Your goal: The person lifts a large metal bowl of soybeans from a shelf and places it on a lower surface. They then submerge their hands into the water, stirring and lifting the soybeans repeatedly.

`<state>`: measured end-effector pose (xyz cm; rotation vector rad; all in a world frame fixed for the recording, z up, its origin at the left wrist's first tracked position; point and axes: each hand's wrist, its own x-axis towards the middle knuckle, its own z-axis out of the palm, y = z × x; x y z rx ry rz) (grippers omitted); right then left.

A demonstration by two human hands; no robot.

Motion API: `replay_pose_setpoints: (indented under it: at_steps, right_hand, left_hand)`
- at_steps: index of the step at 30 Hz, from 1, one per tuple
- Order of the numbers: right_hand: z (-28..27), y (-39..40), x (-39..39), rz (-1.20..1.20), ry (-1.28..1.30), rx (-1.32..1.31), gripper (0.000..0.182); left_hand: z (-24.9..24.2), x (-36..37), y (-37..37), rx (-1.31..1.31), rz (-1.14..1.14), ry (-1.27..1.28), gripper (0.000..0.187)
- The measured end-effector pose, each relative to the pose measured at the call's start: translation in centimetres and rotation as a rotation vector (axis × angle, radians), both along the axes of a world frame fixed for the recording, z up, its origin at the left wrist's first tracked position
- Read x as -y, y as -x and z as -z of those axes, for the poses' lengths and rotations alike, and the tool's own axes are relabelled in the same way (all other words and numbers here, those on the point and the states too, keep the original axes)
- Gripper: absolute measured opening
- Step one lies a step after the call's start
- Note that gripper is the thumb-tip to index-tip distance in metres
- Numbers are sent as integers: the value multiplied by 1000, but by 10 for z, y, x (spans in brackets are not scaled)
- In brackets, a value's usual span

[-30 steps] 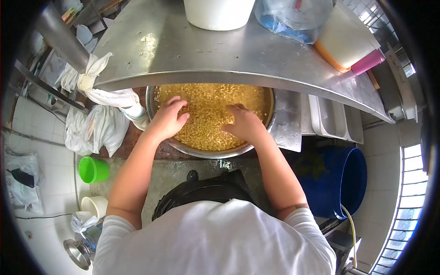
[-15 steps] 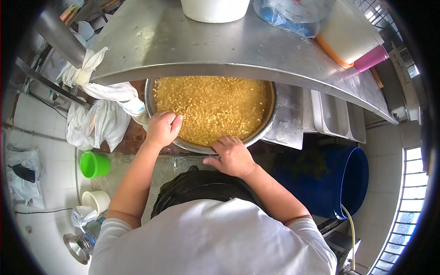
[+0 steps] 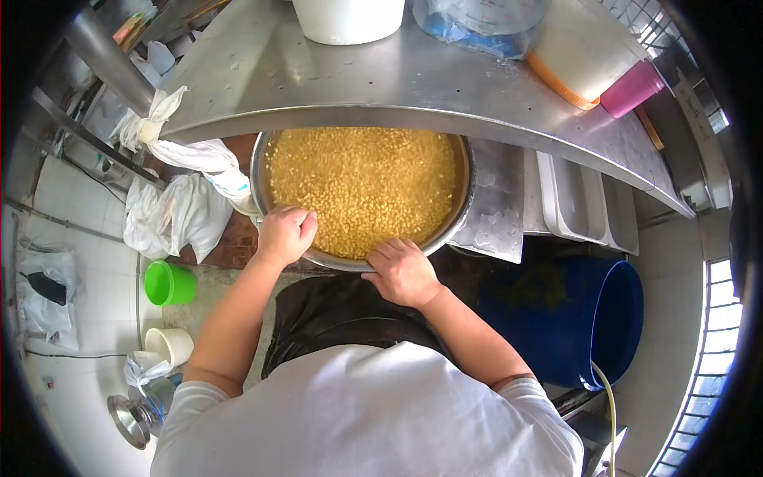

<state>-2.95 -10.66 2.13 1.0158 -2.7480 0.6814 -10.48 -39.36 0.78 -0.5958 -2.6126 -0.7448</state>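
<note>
A wide, round metal basin [image 3: 467, 179] stands partly beneath the steel shelf, whose front edge hides its far side. Small yellow kernels or beans [image 3: 362, 187] fill it, in what looks like cloudy yellowish liquid. At the basin's near left rim, my left hand [image 3: 286, 234] is closed over the edge, thumb on top. My right hand [image 3: 401, 272] grips the near rim right of centre, its fingers curled over the edge and its thumb low on the outside.
Above the basin, the steel shelf [image 3: 350, 87] carries a white tub [image 3: 350, 22], a plastic bag and a pink cup [image 3: 632, 89]. White sacks [image 3: 187, 215] and a green bucket [image 3: 169, 283] are at left. A blue barrel [image 3: 572, 318] lies at right, below white trays [image 3: 574, 199].
My right hand has closed more tightly on the rim, its thumb drawn in. The kernels near the front show more plainly above the liquid. The view has shifted slightly.
</note>
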Motion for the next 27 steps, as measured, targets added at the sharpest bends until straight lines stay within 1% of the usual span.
replay_pose_setpoints:
  at_steps: [3, 9, 15, 17, 21, 24, 26, 27]
  right_hand:
    - [-4, -1, -13, -32, -4, 6, 26]
    - [-9, -2, -38, -119, 18, 43, 26]
    - [-15, -2, -64, -189, 50, 79, 27]
    - [-16, -1, -71, -203, 45, 106, 28]
    - [-17, 1, -79, -225, 23, 130, 28]
    - [-24, 0, -79, -207, 36, 140, 30]
    - [-32, -1, -77, -187, 97, 166, 33]
    - [-29, 1, -75, -178, 96, 167, 33]
  left_hand:
    - [0, -8, -13, 13, -35, 6, 36]
    - [-4, -28, -38, 5, -21, -43, 36]
    - [-1, -49, -64, 43, -81, -39, 34]
    - [3, -54, -69, 11, -83, -33, 37]
    - [-8, -64, -76, 54, -96, -22, 37]
    - [-14, -63, -76, 80, -90, -40, 36]
    - [-14, -59, -73, 185, -60, -61, 27]
    - [-13, -56, -69, 186, -50, -62, 27]
